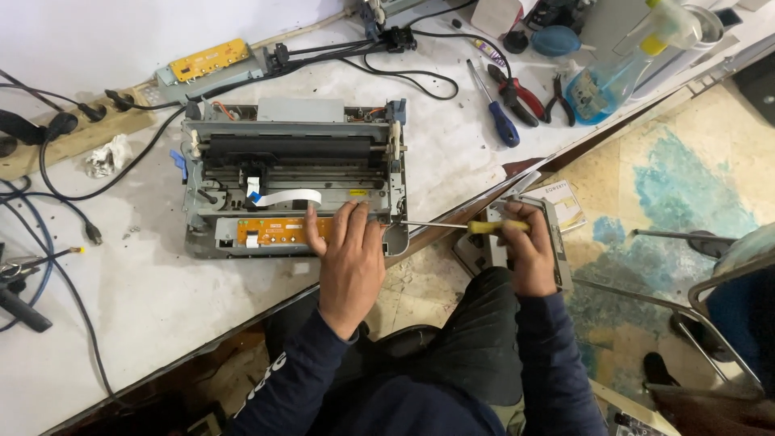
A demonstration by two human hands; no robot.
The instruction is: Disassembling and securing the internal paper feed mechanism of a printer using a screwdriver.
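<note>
An opened printer chassis of grey metal sits on the white workbench, with a black roller, a white ribbon cable and an orange circuit board along its front. My left hand lies flat on the front edge of the chassis, fingers over the orange board. My right hand grips the yellow handle of a long screwdriver. Its thin shaft runs horizontally to the left, and the tip meets the right side of the chassis.
A blue-handled screwdriver, red-handled pliers, black cutters and a spray bottle lie at the back right. A power strip, black cables and a yellow board are at the left and back. A chair frame stands at right.
</note>
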